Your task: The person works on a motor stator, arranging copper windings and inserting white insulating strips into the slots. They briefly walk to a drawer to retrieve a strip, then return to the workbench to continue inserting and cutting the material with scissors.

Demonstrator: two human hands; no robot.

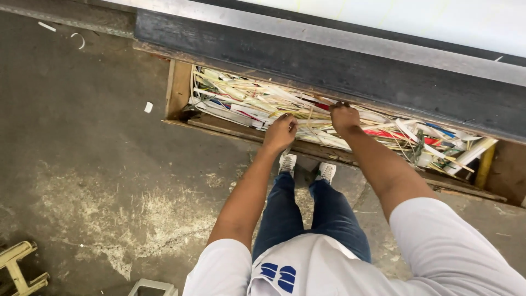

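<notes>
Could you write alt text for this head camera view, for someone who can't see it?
Seen from above, a person's left hand and right hand reach into a long wooden trough packed with thin white and coloured paper offcut strips, under a dark metal machine edge on grey concrete floor.

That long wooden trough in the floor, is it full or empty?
Full: the long wooden trough is heaped with thin paper offcut strips, which both hands reach into.
</notes>
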